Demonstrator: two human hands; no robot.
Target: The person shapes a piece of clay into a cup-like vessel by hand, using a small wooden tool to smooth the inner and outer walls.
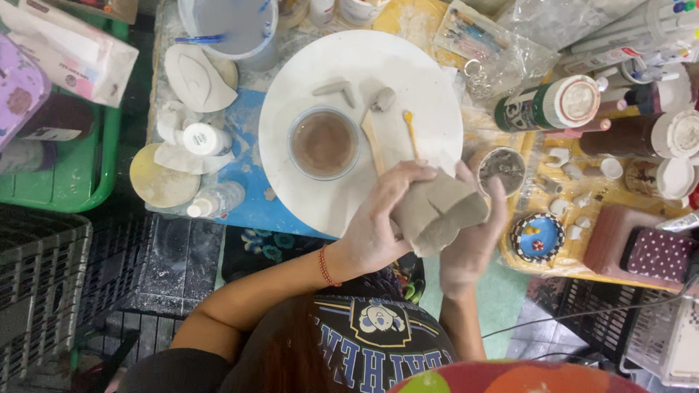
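Both my hands hold a grey clay piece, shaped like a rough hollow cup, just below the round white board. My left hand wraps its left side, fingers curled over the top edge; a red bracelet sits on that wrist. My right hand cups the right side and underside. On the board stand a glass bowl of brown muddy water, a wooden stick, a small yellow-tipped tool, and small clay lumps.
Paint bottles and jars crowd the right on a yellow mat. A small dark pot stands near my right hand. A blue checkered dish, a green tray, a white water tub and black crates surround the board.
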